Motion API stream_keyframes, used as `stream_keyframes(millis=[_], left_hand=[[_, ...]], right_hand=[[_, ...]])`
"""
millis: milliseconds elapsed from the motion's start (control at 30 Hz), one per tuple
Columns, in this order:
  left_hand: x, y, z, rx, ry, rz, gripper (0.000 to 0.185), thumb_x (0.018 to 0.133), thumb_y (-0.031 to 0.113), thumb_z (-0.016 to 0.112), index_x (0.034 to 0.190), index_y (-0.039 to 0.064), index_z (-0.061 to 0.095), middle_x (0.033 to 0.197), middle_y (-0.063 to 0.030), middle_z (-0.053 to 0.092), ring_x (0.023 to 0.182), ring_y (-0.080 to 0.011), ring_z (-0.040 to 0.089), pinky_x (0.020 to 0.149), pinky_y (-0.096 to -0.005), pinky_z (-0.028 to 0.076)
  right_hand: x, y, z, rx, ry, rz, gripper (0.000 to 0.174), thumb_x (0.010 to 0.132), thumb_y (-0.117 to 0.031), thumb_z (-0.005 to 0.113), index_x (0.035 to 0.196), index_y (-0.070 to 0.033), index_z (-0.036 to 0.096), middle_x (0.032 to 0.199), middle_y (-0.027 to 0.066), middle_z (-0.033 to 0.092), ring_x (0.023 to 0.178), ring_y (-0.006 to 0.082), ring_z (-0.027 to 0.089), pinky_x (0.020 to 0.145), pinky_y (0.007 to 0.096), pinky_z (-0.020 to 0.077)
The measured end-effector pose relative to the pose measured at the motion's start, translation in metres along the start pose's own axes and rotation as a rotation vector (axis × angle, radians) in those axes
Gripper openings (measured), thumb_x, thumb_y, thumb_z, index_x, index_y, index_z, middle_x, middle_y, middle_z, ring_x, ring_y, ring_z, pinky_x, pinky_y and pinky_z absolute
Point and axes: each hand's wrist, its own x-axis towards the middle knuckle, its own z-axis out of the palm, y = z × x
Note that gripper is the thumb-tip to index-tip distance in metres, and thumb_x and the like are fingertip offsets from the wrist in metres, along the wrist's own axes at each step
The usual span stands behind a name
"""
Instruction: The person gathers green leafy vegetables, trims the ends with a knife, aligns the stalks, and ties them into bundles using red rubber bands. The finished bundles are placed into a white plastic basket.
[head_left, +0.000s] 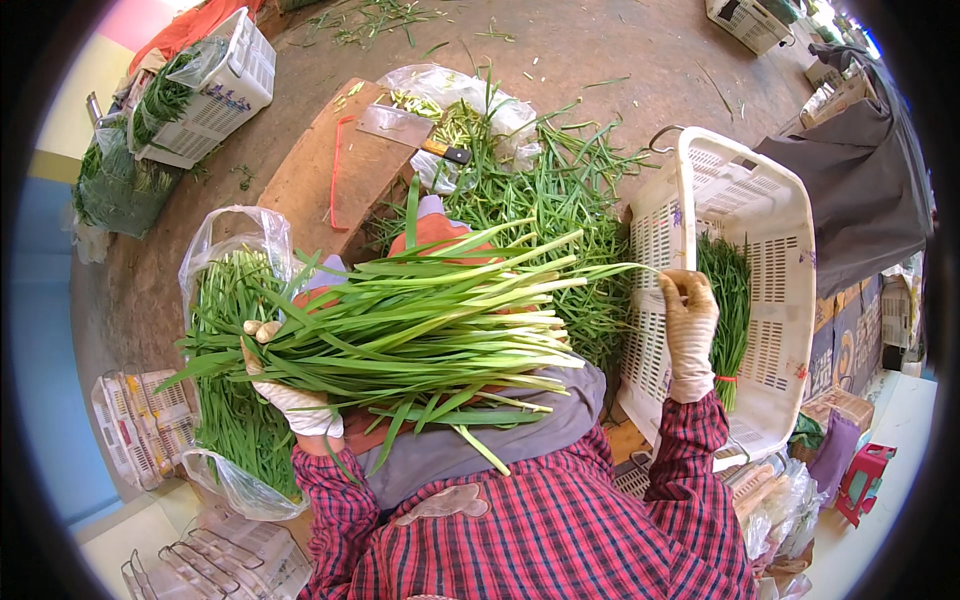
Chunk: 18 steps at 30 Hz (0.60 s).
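A large loose bunch of garlic chives (450, 322) lies across my lap, its pale stem ends pointing right. My left hand (281, 375), in a stained white glove, grips the leafy left side of the bunch from below, the fingertips showing above the leaves. Off to the right, my gloved right hand (688, 322) pinches a thin pale leaf that stretches from the stem ends. Just beyond it, a white plastic crate (776, 307) holds a bundle of chives (726, 315) tied with a red band. On a wooden board (315, 165) rest a cleaver (401, 127) and a red strip (335, 172).
Loose green leaves (570, 195) are heaped past my knees, beside a plastic bag (480, 97) with cut stem pieces. An open plastic bag of chives (240, 420) stands at my left. Another crate of greens (217, 97) is at upper left; a dark cloth (855, 165) hangs at right.
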Motion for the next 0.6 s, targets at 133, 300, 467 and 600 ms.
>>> stream_keyframes(millis=[133, 300, 467, 600], left_hand=[[0.004, -0.001, -0.006, -0.032, -0.038, -0.021, 0.015, 0.098, 0.025, 0.056, 0.107, 0.014, 0.063, 0.092, 0.0034, 0.06, 0.085, -0.0117, 0.057, 0.079, -0.0329, 0.051], [0.005, -0.003, -0.004, -0.034, -0.016, -0.04, 0.014, 0.098, 0.024, 0.057, 0.105, 0.015, 0.064, 0.092, 0.0041, 0.061, 0.084, -0.0112, 0.057, 0.081, -0.0321, 0.051], [0.005, 0.003, -0.004, 0.006, 0.124, -0.057, 0.019, 0.097, 0.028, 0.059, 0.104, 0.014, 0.068, 0.094, 0.0043, 0.065, 0.087, -0.0122, 0.061, 0.083, -0.0328, 0.052], [0.007, 0.008, -0.01, 0.043, 0.156, -0.052, 0.02, 0.097, 0.028, 0.058, 0.104, 0.013, 0.068, 0.096, 0.0021, 0.068, 0.089, -0.014, 0.063, 0.084, -0.0349, 0.053]], right_hand=[[-0.015, 0.009, -0.004, 0.281, -0.072, -0.115, 0.014, 0.085, -0.001, 0.069, 0.098, -0.005, 0.067, 0.097, 0.0056, 0.064, 0.082, 0.0133, 0.062, 0.075, 0.0271, 0.0522], [-0.051, -0.032, 0.001, 0.351, -0.685, -0.359, 0.019, 0.077, -0.008, 0.078, 0.095, -0.006, 0.073, 0.094, 0.0071, 0.068, 0.093, 0.0217, 0.064, 0.082, 0.0336, 0.0507], [-0.051, -0.052, 0.019, 0.63, -0.7, 0.087, 0.013, 0.086, -0.012, 0.072, 0.094, -0.003, 0.069, 0.087, 0.0036, 0.067, 0.079, 0.0128, 0.06, 0.074, 0.0273, 0.0497], [-0.041, -0.039, 0.01, 0.649, -0.675, 0.183, 0.021, 0.089, -0.018, 0.07, 0.104, -0.003, 0.066, 0.096, 0.0036, 0.065, 0.085, 0.0115, 0.058, 0.079, 0.0269, 0.0482]])
